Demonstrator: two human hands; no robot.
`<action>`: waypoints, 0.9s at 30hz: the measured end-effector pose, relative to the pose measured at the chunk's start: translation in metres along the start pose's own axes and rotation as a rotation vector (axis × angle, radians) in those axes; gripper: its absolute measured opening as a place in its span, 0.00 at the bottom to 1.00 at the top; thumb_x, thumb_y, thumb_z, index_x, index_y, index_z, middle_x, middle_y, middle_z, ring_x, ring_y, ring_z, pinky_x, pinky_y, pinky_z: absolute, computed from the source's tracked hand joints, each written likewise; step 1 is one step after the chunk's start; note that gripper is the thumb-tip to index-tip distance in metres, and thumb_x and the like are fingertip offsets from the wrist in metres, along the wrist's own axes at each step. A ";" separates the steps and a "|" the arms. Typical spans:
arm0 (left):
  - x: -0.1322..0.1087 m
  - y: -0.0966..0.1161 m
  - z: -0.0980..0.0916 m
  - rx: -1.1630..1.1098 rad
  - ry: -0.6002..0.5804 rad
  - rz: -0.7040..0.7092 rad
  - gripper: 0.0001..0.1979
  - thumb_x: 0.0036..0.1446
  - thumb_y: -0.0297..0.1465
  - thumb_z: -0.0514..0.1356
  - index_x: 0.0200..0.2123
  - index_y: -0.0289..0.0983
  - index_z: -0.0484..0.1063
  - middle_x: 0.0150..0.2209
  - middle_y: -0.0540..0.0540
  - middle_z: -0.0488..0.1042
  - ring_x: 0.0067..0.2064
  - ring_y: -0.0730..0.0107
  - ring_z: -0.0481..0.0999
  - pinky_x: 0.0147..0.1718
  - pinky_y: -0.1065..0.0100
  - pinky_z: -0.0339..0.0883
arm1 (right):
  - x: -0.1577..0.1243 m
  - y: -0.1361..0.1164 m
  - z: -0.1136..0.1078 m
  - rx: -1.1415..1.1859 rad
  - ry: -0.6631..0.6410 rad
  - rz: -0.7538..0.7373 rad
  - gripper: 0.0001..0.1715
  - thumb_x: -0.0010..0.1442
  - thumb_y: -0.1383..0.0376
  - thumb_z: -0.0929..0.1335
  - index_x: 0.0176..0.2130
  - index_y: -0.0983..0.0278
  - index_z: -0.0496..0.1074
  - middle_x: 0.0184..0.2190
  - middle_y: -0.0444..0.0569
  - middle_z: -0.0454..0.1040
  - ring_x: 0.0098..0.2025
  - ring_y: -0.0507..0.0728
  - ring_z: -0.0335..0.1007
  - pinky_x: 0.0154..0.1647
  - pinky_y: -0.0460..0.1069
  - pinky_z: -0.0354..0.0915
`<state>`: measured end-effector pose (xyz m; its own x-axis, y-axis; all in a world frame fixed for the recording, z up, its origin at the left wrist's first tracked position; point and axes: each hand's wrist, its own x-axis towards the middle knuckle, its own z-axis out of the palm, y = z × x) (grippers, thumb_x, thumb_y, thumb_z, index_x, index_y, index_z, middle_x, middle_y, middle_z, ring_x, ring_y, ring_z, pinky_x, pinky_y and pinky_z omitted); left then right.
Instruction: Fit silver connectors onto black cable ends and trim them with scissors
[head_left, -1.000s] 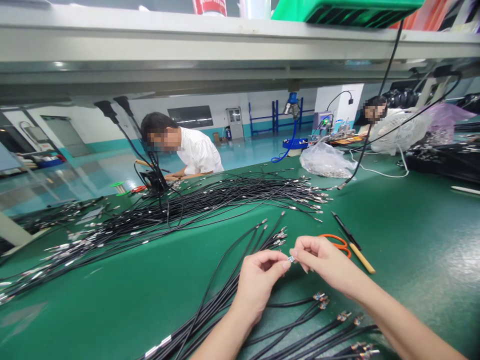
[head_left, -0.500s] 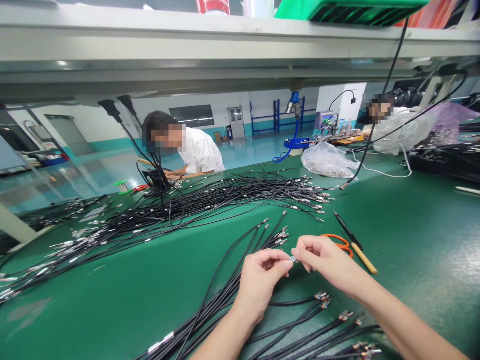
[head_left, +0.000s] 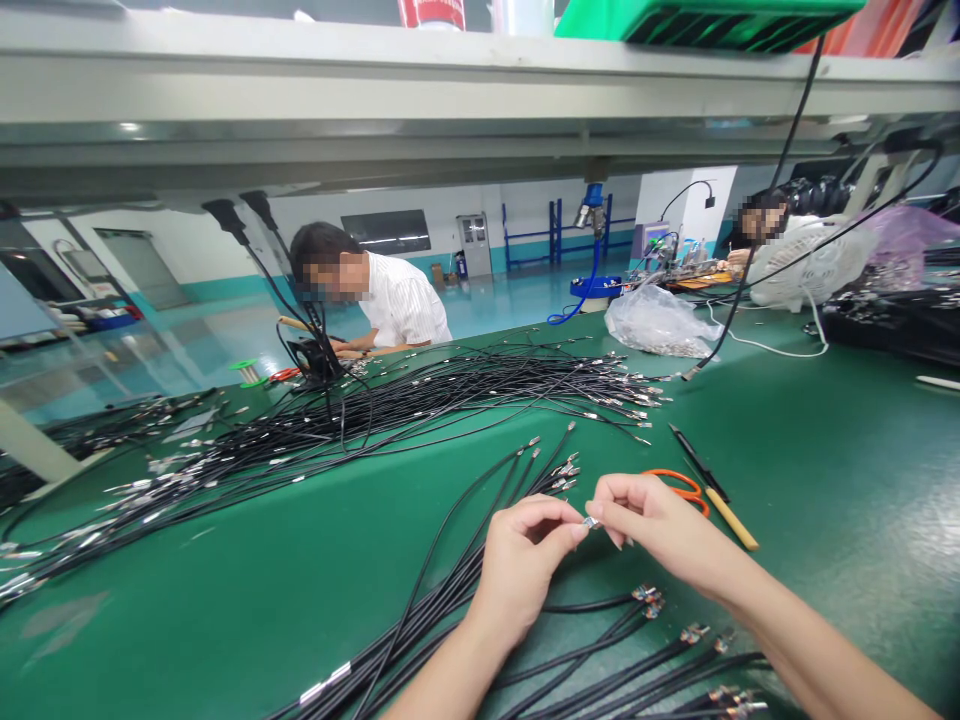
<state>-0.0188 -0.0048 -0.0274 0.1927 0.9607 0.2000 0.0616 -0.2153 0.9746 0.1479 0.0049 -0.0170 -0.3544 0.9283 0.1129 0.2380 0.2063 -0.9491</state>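
- A green bench [head_left: 840, 500] runs under a grey shelf [head_left: 450, 90] in a factory hall with a teal floor.
- At its near edge, just this side of the orange scissors [head_left: 679, 485], the person's left hand [head_left: 521, 565] and right hand [head_left: 652, 525] meet over the bench.
- The fingers [head_left: 574, 530] of both hands are pinched on one small metal terminal [head_left: 590, 522].
- The terminal is held clear of the bench, left of the scissors and touching both hands, so neither is the nearer.
- Its long axis appears to run left to right, from one pinch to the other. Whether a cable hangs from it is too small to tell.
- Black cables [head_left: 450, 590] fan out left of the scissors and pass under the left wrist. More ends with fittings lie nearer the person, below the right forearm.
- A black pen [head_left: 694, 460] and a wooden-handled tool [head_left: 731, 518] lie just right of the scissors.
- A large pile [head_left: 420, 395] of cables spreads beyond the scissors, to the left.
- A clear bag [head_left: 656, 322] sits well beyond the scissors, with a white fan [head_left: 810, 265] further right.
- A co-worker [head_left: 401, 305] in a white shirt bends over the far edge.
- Nothing stands between the fingers and the terminal.
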 end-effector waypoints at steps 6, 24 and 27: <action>-0.001 0.000 0.001 -0.023 -0.011 -0.007 0.02 0.46 0.28 0.62 0.25 0.35 0.75 0.27 0.48 0.72 0.29 0.72 0.66 0.29 0.73 0.60 | 0.000 -0.001 0.001 0.069 -0.016 0.026 0.16 0.57 0.62 0.63 0.21 0.65 0.60 0.16 0.39 0.59 0.21 0.49 0.52 0.24 0.44 0.50; -0.002 0.011 0.004 -0.290 -0.006 -0.199 0.04 0.43 0.27 0.62 0.21 0.31 0.75 0.18 0.52 0.65 0.22 0.78 0.57 0.24 0.73 0.51 | -0.007 -0.005 0.007 -0.527 0.137 -0.427 0.14 0.62 0.66 0.58 0.24 0.63 0.59 0.23 0.45 0.63 0.29 0.54 0.58 0.31 0.48 0.54; -0.001 0.011 0.004 -0.293 -0.008 -0.213 0.05 0.43 0.28 0.63 0.20 0.31 0.74 0.17 0.52 0.65 0.22 0.78 0.57 0.24 0.73 0.51 | -0.006 -0.004 0.009 -0.502 0.152 -0.364 0.14 0.61 0.65 0.59 0.24 0.62 0.59 0.23 0.45 0.63 0.28 0.54 0.58 0.30 0.48 0.55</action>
<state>-0.0143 -0.0093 -0.0170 0.2133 0.9769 -0.0106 -0.1818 0.0503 0.9821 0.1411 -0.0041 -0.0170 -0.3692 0.7971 0.4778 0.5340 0.6027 -0.5929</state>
